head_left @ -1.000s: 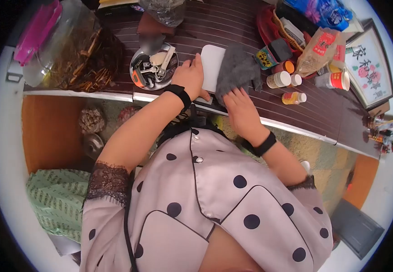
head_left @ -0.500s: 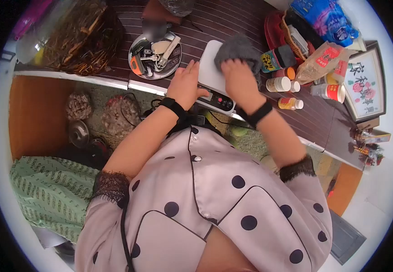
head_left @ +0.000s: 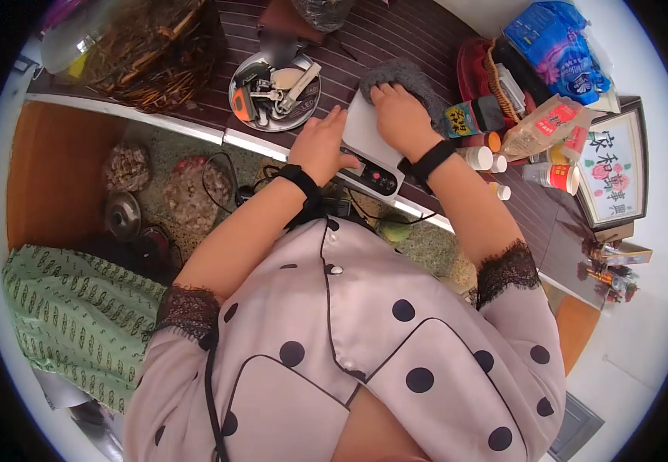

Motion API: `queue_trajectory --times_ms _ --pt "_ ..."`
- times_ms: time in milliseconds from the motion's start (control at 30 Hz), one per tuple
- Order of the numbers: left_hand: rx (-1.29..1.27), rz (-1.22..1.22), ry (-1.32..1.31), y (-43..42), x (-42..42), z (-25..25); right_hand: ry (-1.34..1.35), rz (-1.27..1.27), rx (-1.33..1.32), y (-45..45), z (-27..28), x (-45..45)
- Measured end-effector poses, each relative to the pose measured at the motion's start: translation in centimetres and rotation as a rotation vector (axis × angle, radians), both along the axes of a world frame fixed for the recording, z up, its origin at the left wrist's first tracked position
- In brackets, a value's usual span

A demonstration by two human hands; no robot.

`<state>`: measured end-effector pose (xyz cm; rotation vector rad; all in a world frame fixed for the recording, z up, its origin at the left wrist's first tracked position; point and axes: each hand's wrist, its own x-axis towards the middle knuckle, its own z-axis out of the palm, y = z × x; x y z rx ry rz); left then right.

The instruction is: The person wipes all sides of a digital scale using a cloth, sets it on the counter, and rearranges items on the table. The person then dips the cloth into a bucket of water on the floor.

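Note:
A white flat device with a dark control strip, like a scale [head_left: 363,137], lies at the table's front edge. My left hand [head_left: 321,146] rests at its left side, fingers stretched out and thumb near the dark strip. On the device's right and far part, my right hand [head_left: 402,119] presses on a crumpled dark grey cloth [head_left: 415,77], its fingers on the near side of the cloth. Whether the fingers grip the cloth or only lie on it is hard to see. Left of the device stands a round metal tray [head_left: 308,114] with keys and an orange-and-black tool.
Several small bottles [head_left: 479,159], a box, a paper bag [head_left: 546,127] and a red basket [head_left: 472,68] stand right of the cloth. A framed picture [head_left: 613,165] leans at the far right. A large jar of dried roots [head_left: 145,58] stands at the left.
The head view has shifted. My right hand has moved the cloth away from the table edge, toward the device's far end, uncovering the dark strip. My left hand stays at the device's left side.

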<state>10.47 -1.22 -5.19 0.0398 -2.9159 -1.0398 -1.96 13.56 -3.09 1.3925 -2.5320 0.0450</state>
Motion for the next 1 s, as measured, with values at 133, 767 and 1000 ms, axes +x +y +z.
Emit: queue_trajectory --times_ms 133,767,1000 --pt "0.019 0.002 0.001 0.1 0.0 -0.2 -0.12 -0.036 0.162 0.9 1.7 5.4" --pt "0.015 -0.029 -0.006 -0.3 -0.1 -0.5 -0.152 0.028 0.238 1.1 2.7 7.4" --pt "0.044 -0.028 0.003 -0.2 -0.3 -0.4 -0.162 0.058 0.174 0.1 3.0 6.2"
